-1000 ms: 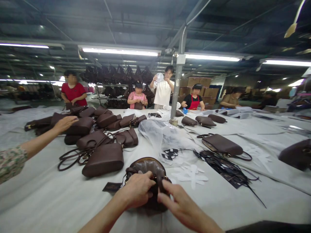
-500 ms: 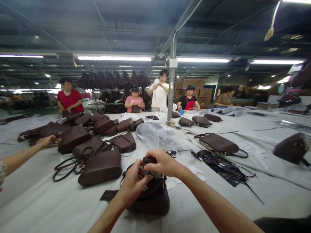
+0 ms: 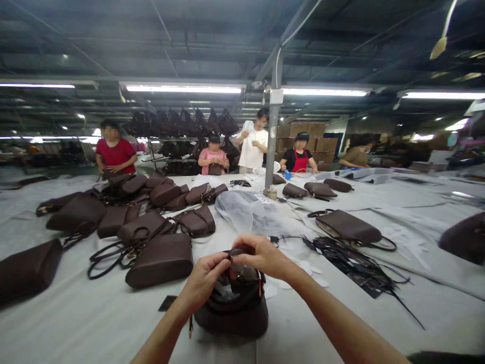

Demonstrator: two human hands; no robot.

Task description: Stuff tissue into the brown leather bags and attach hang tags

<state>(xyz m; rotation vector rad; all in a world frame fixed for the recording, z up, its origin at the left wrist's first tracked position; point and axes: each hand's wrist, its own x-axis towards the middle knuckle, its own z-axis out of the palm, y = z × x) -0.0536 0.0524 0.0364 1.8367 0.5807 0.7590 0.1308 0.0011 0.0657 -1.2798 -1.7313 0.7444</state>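
Note:
A dark brown handbag [image 3: 235, 318] stands upright on the white table in front of me, its top open and some pale lining or filling showing inside. My left hand [image 3: 202, 280] pinches a dark strap at the bag's top. From the other side my right hand [image 3: 261, 257] grips the same strap, thumb and fingers closed around it. Part of the strap is hidden behind my fingers. A black tag [image 3: 167, 303] lies beside the bag on the left, and a zipper pull hangs near its right side.
Several brown handbags [image 3: 159, 263] are heaped at the left. Black hang tags with cords [image 3: 352, 268] lie at the right, near another handbag [image 3: 346, 227]. Clear plastic [image 3: 246, 210] lies before a metal post [image 3: 272, 136]. Co-workers stand or sit across the table.
My left hand has come up to the strap, and its fingers have closed on it. A co-worker's arm at the left has gone out of view, and a handbag now lies at the left edge.

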